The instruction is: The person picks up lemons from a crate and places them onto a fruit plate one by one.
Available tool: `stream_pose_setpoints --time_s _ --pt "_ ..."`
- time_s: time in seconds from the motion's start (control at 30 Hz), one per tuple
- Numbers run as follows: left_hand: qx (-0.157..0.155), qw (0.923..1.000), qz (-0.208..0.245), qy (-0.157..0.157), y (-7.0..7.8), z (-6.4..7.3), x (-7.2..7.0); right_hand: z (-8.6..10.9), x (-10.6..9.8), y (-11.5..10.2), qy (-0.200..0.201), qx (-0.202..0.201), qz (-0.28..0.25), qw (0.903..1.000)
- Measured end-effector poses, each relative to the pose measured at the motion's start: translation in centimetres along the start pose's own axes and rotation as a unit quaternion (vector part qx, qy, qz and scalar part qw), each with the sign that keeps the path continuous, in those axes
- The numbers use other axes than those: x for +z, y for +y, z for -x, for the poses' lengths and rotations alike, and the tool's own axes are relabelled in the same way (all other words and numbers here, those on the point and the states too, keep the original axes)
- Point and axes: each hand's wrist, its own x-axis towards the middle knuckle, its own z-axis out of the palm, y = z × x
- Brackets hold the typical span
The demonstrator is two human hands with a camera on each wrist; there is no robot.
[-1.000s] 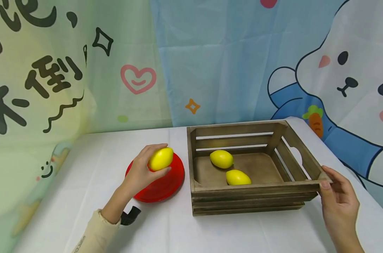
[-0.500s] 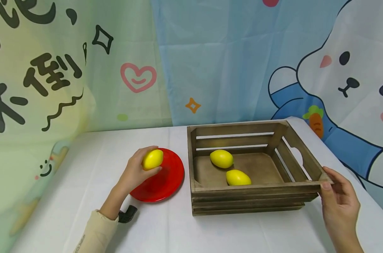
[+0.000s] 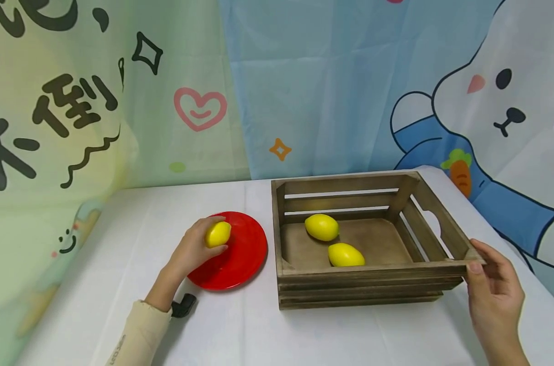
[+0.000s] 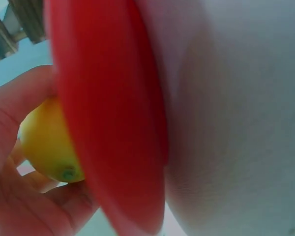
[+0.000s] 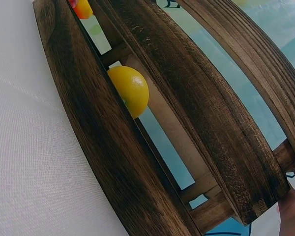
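Note:
My left hand (image 3: 192, 249) grips a yellow lemon (image 3: 218, 234) over the left part of a red plate (image 3: 245, 254). In the left wrist view the same lemon (image 4: 49, 142) sits between thumb and fingers, partly hidden behind the plate's rim (image 4: 113, 118). My right hand (image 3: 494, 300) pinches the near right corner of a slatted wooden crate (image 3: 368, 277), thumb in front. Inside the crate lie two more lemons, one farther back (image 3: 321, 227) and one nearer the front wall (image 3: 346, 254). Through the slats, the right wrist view shows a lemon (image 5: 129, 91).
A white cloth covers the table (image 3: 240, 330). The plate stands left of the crate with a narrow gap between them. A black strap piece (image 3: 184, 305) shows at my left wrist. Behind the table hangs a printed curtain (image 3: 322, 91) with cartoon figures.
My left hand has moved left and down with the lemon, lower over the plate. My right hand has kept its hold on the crate's corner. The head view has shifted slightly.

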Motion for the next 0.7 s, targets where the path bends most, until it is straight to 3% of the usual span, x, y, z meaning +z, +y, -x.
stream_pose_setpoints --time_s 0.3,0.4,0.53,0.7 --pt "-0.009 0.9991 -0.032 -0.025 -0.71 0.20 0.35 0.06 0.10 -0.05 0.005 0.010 0.012 0.9999" --pt "-0.011 0.9991 -0.032 -0.026 -0.77 0.15 0.31 -0.01 0.12 -0.02 -0.001 0.010 -0.007 0.9999" --pt "-0.022 0.9991 -0.030 -0.018 -0.80 -0.02 0.29 -0.07 0.15 0.02 -0.007 0.008 -0.026 0.9996" --pt "-0.054 0.9978 -0.039 -0.001 -1.04 -0.06 0.19 -0.02 0.18 -0.05 0.007 0.011 -0.002 0.9999"
